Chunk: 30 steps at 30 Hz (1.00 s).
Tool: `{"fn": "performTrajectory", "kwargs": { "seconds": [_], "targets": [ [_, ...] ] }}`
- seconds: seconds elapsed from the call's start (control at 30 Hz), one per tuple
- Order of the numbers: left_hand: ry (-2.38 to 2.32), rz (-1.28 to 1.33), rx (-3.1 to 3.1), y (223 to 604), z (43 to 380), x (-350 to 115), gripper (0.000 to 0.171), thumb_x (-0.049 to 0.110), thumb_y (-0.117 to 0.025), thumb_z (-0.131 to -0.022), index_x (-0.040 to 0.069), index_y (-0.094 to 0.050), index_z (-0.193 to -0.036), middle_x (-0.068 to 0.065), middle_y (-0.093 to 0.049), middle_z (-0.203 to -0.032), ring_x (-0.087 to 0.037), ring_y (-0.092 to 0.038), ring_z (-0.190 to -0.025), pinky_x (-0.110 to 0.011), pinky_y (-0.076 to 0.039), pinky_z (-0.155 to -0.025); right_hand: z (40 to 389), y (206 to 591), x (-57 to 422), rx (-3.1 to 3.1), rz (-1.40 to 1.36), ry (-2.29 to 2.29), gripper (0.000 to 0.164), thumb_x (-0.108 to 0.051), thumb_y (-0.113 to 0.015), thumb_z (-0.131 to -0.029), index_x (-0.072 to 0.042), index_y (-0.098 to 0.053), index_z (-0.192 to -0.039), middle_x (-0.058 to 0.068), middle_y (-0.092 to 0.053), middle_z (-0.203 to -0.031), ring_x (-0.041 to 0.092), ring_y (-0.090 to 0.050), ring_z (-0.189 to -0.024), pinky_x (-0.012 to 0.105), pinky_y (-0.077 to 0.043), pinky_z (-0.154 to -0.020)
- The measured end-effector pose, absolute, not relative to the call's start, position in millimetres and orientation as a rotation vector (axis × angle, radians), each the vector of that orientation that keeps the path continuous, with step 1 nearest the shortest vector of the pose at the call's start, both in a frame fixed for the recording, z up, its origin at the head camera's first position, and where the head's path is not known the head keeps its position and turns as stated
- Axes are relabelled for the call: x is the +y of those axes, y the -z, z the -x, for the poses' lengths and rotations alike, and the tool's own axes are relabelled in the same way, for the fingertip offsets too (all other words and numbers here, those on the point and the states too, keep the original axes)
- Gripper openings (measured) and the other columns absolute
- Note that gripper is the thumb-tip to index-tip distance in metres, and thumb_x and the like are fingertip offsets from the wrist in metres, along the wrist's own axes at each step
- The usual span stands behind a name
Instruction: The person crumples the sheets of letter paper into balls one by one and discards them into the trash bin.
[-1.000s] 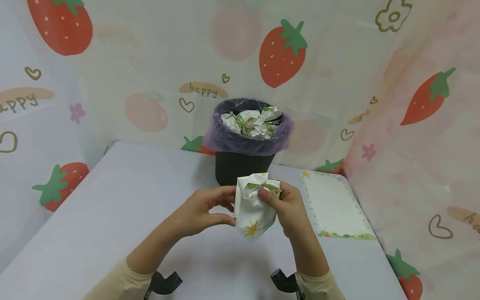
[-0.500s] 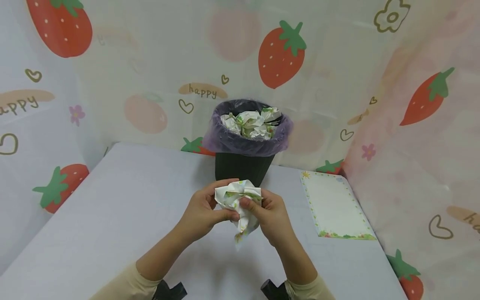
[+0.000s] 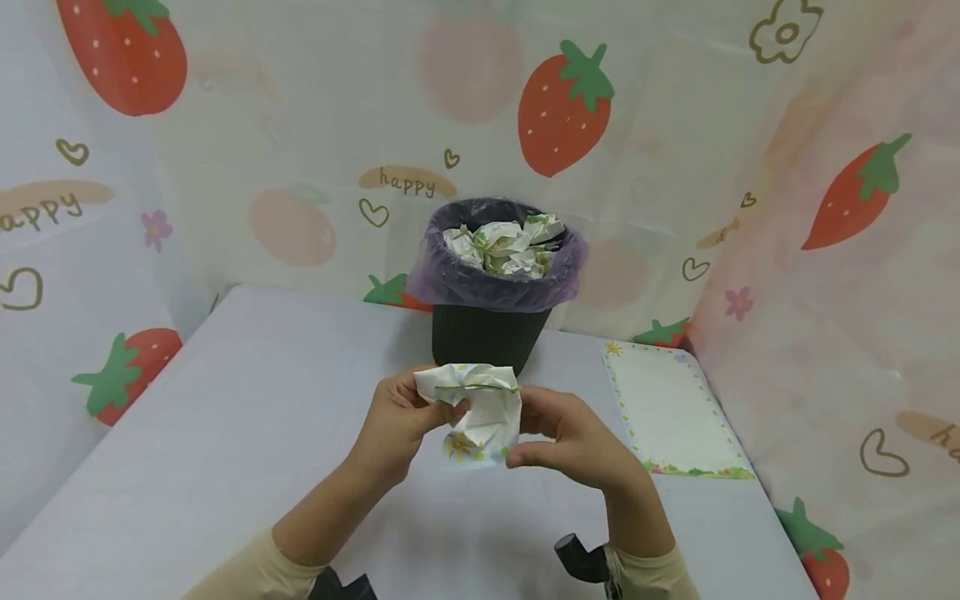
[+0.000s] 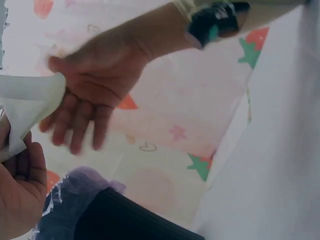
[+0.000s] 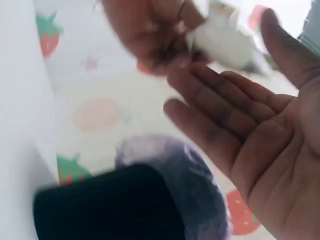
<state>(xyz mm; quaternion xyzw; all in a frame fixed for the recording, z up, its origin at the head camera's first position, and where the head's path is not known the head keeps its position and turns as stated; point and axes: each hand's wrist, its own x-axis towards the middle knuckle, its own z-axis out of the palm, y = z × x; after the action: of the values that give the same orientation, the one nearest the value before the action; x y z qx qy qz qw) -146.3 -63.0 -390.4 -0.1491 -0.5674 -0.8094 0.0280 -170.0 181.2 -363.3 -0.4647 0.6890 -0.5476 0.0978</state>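
A crumpled, folded sheet of white paper (image 3: 491, 417) with a printed sun and green edging is held up above the table, in front of the bin. My left hand (image 3: 393, 425) pinches its left side, thumb on the near face and fingers behind. At the right side of the paper is my right hand (image 3: 581, 437), its fingers spread and its thumb apart from them. The right wrist view shows that palm (image 5: 280, 145) facing the paper, fingers nearly straight. In the left wrist view the paper (image 4: 30, 100) partly hides the left fingers.
Behind the hands stands a black bin (image 3: 480, 333) with a purple bag (image 3: 495, 292) over its rim and several crumpled papers (image 3: 502, 242) inside. A flat sheet with a printed border (image 3: 678, 408) lies at the table's right edge. Strawberry-patterned cloth (image 3: 315, 100) hangs around the table (image 3: 225, 433).
The paper has moved left and been crumpled and turned between the hands. The left thumb now presses its face, while the right thumb has come off it and the right hand has opened.
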Motion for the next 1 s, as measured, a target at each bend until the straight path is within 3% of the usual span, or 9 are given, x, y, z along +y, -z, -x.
{"fn": "performTrajectory", "kwargs": {
  "seconds": [0.13,0.23,0.33,0.5,0.63,0.73,0.87,0.93,1.0],
  "targets": [
    [2.605,0.392,-1.784,389.6,147.2,-65.3,0.019,0.004,-0.077,-0.090,0.009,-0.071,-0.107,0.006,-0.077,-0.091,-0.006,-0.068,-0.083,-0.022,-0.056,-0.076,175.8,365.5,178.6,2.306,1.470,1.501,0.087,-0.029,-0.092,-0.071,-0.005,-0.052,-0.144,0.011,-0.065,-0.134,0.019,-0.066,-0.120,0.038,-0.054,-0.102],
    [2.644,0.402,-1.876,391.1,147.6,-65.1,0.027,0.008,-0.072,-0.096,-0.003,-0.063,-0.119,0.005,-0.077,-0.093,-0.007,-0.070,-0.084,-0.021,-0.057,-0.076,178.7,371.8,168.7,2.243,1.527,1.580,0.102,-0.041,-0.089,-0.070,-0.004,-0.042,-0.153,0.016,-0.056,-0.146,0.024,-0.058,-0.132,0.038,-0.049,-0.109],
    [2.627,0.414,-1.970,391.3,147.0,-63.9,0.036,0.008,-0.070,-0.097,-0.010,-0.058,-0.126,0.003,-0.077,-0.097,-0.009,-0.072,-0.090,-0.023,-0.058,-0.079,178.2,379.1,158.0,2.170,1.504,1.731,0.103,-0.049,-0.085,-0.071,-0.001,-0.043,-0.152,0.012,-0.056,-0.148,0.021,-0.059,-0.129,0.032,-0.054,-0.101],
    [2.483,0.487,-2.108,386.5,145.2,-65.9,0.036,0.009,-0.067,-0.099,-0.009,-0.058,-0.129,-0.005,-0.076,-0.105,-0.010,-0.070,-0.092,-0.022,-0.058,-0.080,173.3,387.7,147.5,2.096,1.298,2.024,0.084,-0.046,-0.084,-0.077,0.006,-0.054,-0.134,-0.004,-0.070,-0.120,0.007,-0.068,-0.097,0.023,-0.059,-0.074],
    [2.362,0.807,-2.188,382.4,142.1,-70.3,0.043,0.017,-0.059,-0.104,-0.008,-0.050,-0.138,-0.017,-0.068,-0.121,-0.016,-0.067,-0.103,-0.024,-0.056,-0.090,170.0,387.8,146.3,1.982,1.130,2.252,0.055,-0.039,-0.081,-0.085,0.000,-0.063,-0.120,-0.004,-0.074,-0.100,0.005,-0.067,-0.080,0.021,-0.059,-0.068],
    [2.293,0.997,-2.172,380.4,139.7,-72.5,0.056,0.025,-0.062,-0.102,-0.006,-0.043,-0.144,-0.020,-0.060,-0.129,-0.022,-0.062,-0.113,-0.026,-0.054,-0.096,166.9,385.1,144.6,1.996,1.037,2.330,0.037,-0.032,-0.080,-0.089,-0.007,-0.068,-0.114,-0.002,-0.075,-0.095,0.006,-0.067,-0.079,0.021,-0.058,-0.070],
    [2.159,0.959,-2.177,380.6,137.6,-68.8,0.084,0.044,-0.084,-0.085,0.001,-0.042,-0.144,-0.013,-0.061,-0.132,-0.024,-0.062,-0.117,-0.028,-0.054,-0.096,161.3,383.6,136.0,2.100,0.889,2.353,0.031,-0.014,-0.078,-0.091,0.005,-0.068,-0.113,-0.002,-0.076,-0.096,0.009,-0.068,-0.083,0.023,-0.059,-0.074],
    [2.115,0.825,-2.198,381.8,137.3,-64.9,0.084,0.042,-0.089,-0.080,0.005,-0.045,-0.142,-0.009,-0.063,-0.131,-0.022,-0.064,-0.117,-0.028,-0.056,-0.095,158.1,384.7,129.1,2.178,0.827,2.357,0.028,-0.006,-0.076,-0.090,0.011,-0.067,-0.112,-0.003,-0.076,-0.096,0.009,-0.069,-0.084,0.024,-0.059,-0.075],
    [2.114,0.703,-2.187,383.4,137.1,-61.6,0.072,0.034,-0.088,-0.081,0.007,-0.050,-0.136,-0.009,-0.066,-0.126,-0.022,-0.068,-0.112,-0.029,-0.058,-0.090,155.6,387.4,122.6,2.281,0.770,2.344,0.024,-0.002,-0.075,-0.090,0.010,-0.069,-0.109,0.001,-0.077,-0.095,0.009,-0.069,-0.083,0.024,-0.060,-0.075]
  ]
}}
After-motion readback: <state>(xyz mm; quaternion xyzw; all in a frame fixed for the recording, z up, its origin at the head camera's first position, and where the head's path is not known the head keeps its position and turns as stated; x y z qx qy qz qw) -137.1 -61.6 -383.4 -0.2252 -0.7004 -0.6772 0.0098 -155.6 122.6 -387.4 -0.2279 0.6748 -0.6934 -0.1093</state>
